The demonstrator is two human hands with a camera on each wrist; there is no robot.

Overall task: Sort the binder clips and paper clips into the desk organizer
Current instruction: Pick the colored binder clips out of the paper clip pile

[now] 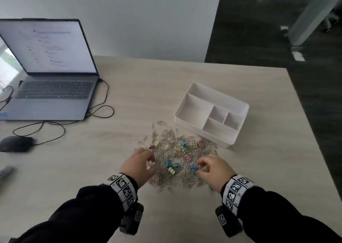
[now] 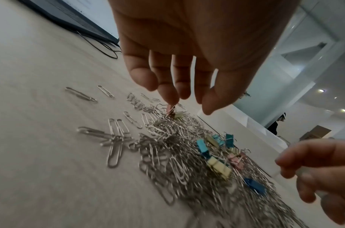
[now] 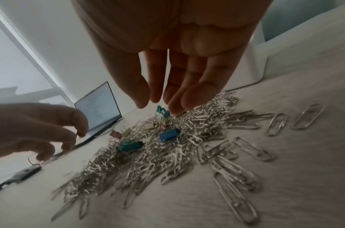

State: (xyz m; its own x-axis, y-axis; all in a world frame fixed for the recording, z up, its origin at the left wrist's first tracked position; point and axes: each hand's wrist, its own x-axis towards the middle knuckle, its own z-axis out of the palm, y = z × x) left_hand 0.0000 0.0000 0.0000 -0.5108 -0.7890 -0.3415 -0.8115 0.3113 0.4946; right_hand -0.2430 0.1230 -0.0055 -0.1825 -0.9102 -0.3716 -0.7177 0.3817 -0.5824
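Note:
A heap of silver paper clips (image 1: 185,179) (image 2: 163,155) (image 3: 148,163) lies on the table, with several small coloured binder clips mixed in. The white desk organizer (image 1: 199,131) (image 3: 255,61) stands just behind the heap on the right, its compartments bare. My left hand (image 1: 140,166) (image 2: 184,95) hovers over the heap's left side, fingers hanging loosely and holding nothing, with a pink binder clip (image 2: 170,110) just beyond the fingertips. My right hand (image 1: 211,168) (image 3: 156,95) hovers over the right side beside a blue binder clip (image 1: 194,167) (image 3: 169,135), its fingers relaxed with nothing between them.
An open laptop (image 1: 51,76) stands at the back left with black cables (image 1: 64,129) looping in front of it. A dark mouse (image 1: 15,143) lies at the left edge. The table's right edge (image 1: 314,131) borders dark floor. Loose paper clips (image 3: 275,126) are scattered around the heap.

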